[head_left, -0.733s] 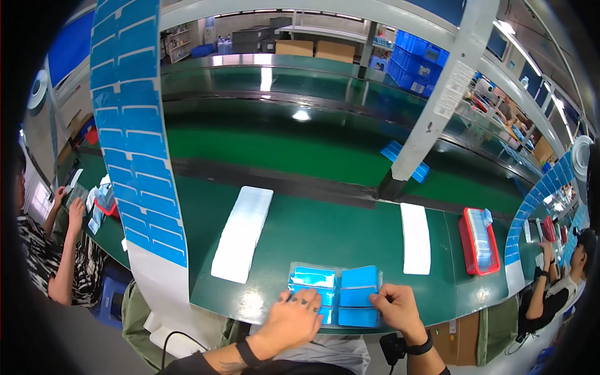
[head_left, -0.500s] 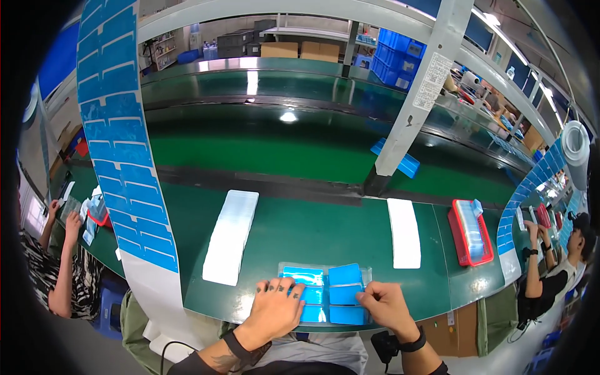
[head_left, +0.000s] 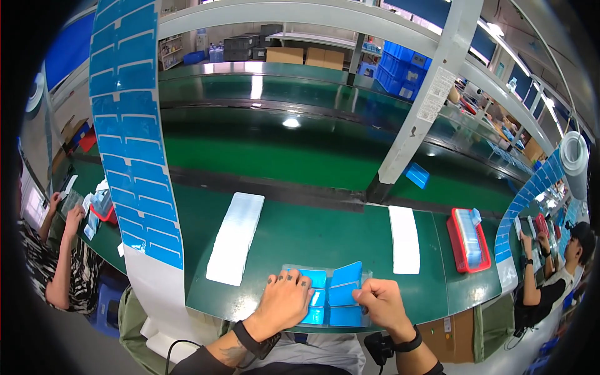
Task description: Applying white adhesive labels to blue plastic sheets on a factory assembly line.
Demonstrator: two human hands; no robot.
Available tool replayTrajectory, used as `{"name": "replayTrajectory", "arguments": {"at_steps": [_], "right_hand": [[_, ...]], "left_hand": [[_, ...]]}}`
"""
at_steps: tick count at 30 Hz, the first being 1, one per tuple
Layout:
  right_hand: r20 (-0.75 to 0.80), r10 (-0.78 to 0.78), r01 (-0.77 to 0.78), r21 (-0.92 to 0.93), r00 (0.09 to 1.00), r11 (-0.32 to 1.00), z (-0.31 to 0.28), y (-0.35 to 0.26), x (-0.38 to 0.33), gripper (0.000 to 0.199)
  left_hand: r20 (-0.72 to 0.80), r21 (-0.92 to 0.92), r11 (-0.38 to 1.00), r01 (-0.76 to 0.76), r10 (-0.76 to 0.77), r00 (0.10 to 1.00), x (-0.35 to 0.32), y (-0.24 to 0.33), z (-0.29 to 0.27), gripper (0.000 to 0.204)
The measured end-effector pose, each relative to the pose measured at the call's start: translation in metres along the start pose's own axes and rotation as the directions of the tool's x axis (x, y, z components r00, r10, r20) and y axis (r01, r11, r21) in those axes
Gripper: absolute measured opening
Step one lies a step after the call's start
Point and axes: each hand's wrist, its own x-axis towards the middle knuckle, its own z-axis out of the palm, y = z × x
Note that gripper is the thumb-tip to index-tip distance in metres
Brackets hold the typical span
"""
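Note:
In front of me at the table's near edge lies a clear plastic sheet carrying several glossy blue rectangular pieces in two columns. My left hand lies on the left side of that sheet, fingers extended over its edge and the left column. With thumb and forefinger closed, my right hand pinches the right edge of a blue film piece in the right column. The upper right blue film piece sits tilted, its right corner raised. My right fingertips partly hide the pinched edge.
White card stacks stand fanned out at left and right. A red basket of pale blue pieces is farther right. A long blue-printed strip hangs at left. A grey post rises beyond; co-workers sit on both sides.
The view has shifted slightly. On the green belt, the blue piece behind the post now shows only to its right. The upper right film piece tilts more; both hands stay at the sheet.

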Motion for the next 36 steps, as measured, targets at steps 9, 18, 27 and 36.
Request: {"name": "replayTrajectory", "arguments": {"at_steps": [9, 18, 27, 36], "right_hand": [[-0.115, -0.209, 0.227, 0.176, 0.971, 0.958, -0.032, -0.065, -0.021, 0.028], [0.03, -0.285, 0.285, -0.175, 0.958, 0.942, -0.06, -0.125, 0.159, 0.022], [-0.113, -0.143, 0.076, -0.46, 0.983, 0.885, -0.107, -0.073, 0.142, 0.037], [-0.192, 0.153, -0.221, -0.408, 0.969, 0.886, -0.135, 0.032, 0.011, 0.023]], "left_hand": [[-0.314, -0.504, 0.852, 0.143, -0.334, 0.889, -0.047, -0.042, -0.039, 0.017], [-0.343, 0.199, 0.938, 0.283, -0.204, 0.917, -0.082, -0.111, -0.047, 0.036], [-0.321, 0.253, 0.946, 0.204, -0.117, 0.94, -0.082, -0.113, -0.039, 0.038], [-0.291, 0.183, 0.968, 0.172, -0.114, 0.95, -0.081, -0.109, -0.036, 0.034]]}}
